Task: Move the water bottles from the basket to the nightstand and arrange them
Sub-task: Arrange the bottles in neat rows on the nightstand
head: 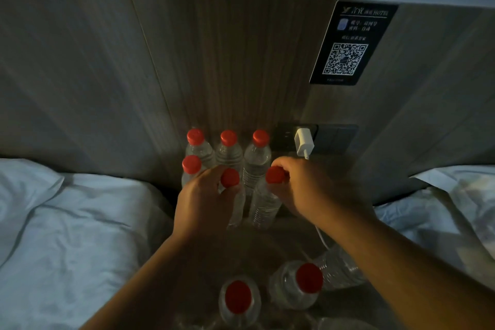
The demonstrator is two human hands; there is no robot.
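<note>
Two bottles (263, 206) stand upright, left hand (203, 201) and right hand (302, 187) each pinching one's cap.

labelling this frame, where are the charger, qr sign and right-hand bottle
charger (304, 143), head view, white plug body
qr sign (348, 59), head view, on the code
right-hand bottle (263, 206), head view, clear ribbed body

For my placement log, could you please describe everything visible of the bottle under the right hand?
The bottle is clear, ribbed plastic with a red cap. It stands upright on the nightstand, rightmost in the front row, just before a back-row bottle. The right hand pinches its cap from above. A neighbouring bottle stands close at its left; whether they touch is unclear.
</note>
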